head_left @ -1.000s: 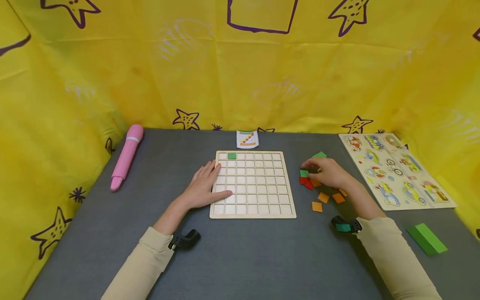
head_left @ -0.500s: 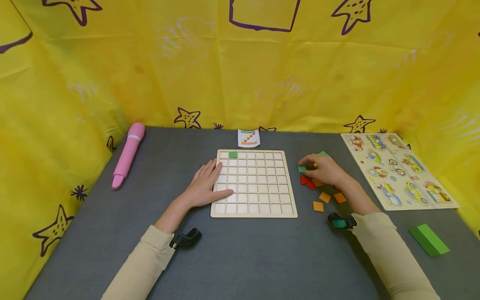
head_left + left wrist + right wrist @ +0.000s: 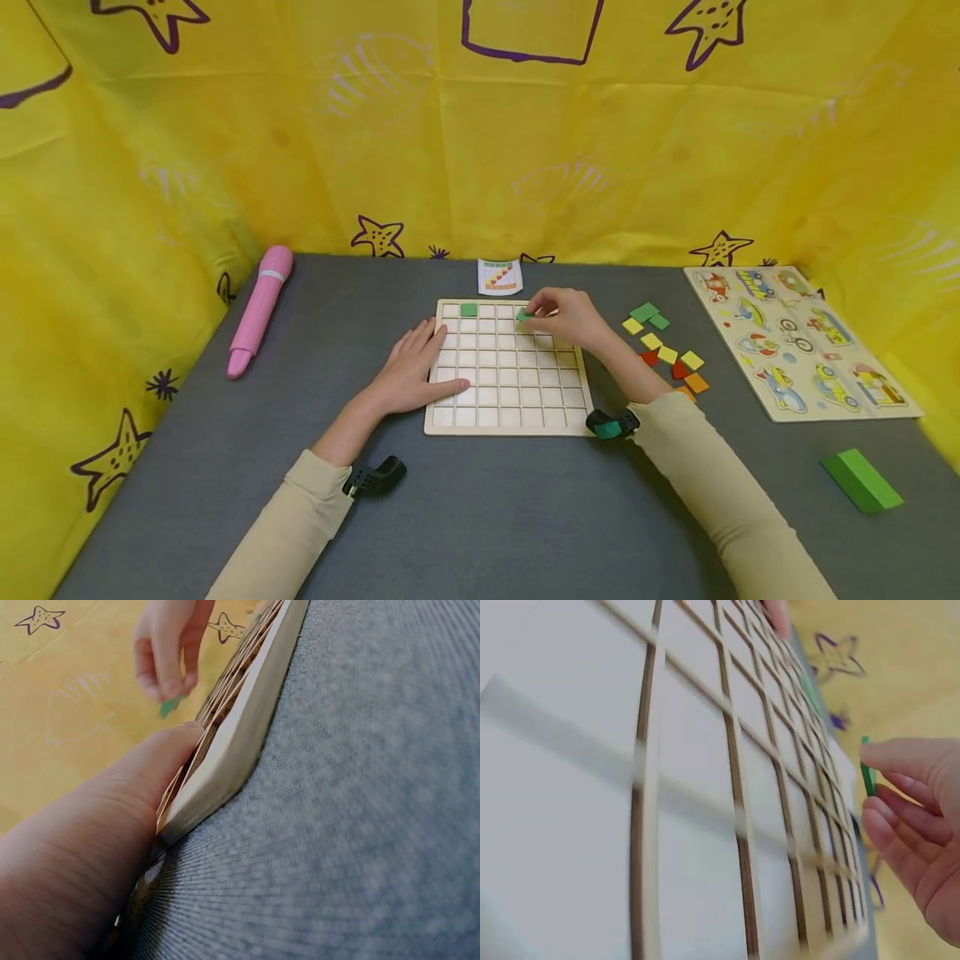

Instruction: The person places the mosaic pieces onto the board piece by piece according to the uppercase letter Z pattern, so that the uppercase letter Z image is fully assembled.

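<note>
A wooden grid board lies on the grey table, with one green square tile in its top row, second cell from the left. My left hand rests on the board's left edge, fingers straight and thumb spread over the lower cells. Over the upper right part of the board, my right hand pinches another green tile between thumb and fingers. The right wrist view shows this tile edge-on, held above the grid. Behind the board lies a small pattern card with green, yellow, red and orange shapes.
Loose green, yellow, red and orange tiles lie right of the board, some hidden by the right forearm. Farther right are a picture puzzle board and a green block. A pink wand-shaped object lies at the left.
My right hand has picked up a green tile from the loose pile and carried it left over the grid board. The left hand has stayed on the board's edge.
</note>
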`<move>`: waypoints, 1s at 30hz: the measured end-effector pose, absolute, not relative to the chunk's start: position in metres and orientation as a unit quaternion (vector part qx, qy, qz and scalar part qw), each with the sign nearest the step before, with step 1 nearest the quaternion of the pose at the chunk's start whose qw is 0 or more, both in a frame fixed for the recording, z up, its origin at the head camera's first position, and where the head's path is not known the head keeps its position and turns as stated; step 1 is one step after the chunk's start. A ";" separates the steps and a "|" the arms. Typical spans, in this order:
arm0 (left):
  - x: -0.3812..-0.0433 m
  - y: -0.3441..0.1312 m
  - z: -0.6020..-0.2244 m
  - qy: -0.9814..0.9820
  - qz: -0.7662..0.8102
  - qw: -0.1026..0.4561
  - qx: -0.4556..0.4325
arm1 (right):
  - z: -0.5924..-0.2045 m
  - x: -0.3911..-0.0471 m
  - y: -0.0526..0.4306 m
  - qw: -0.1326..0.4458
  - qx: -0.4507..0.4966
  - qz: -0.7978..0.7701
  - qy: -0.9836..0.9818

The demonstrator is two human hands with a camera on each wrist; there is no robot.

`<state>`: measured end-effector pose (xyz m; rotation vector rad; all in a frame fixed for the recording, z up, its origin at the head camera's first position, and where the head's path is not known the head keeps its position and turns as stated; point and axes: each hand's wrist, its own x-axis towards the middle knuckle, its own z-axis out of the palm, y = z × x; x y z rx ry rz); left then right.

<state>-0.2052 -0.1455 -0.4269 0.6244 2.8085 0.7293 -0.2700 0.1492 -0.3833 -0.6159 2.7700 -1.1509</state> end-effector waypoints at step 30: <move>-0.203 -0.145 -0.427 0.942 0.248 0.077 0.210 | -0.390 -0.280 0.118 0.059 -0.239 -0.386 0.889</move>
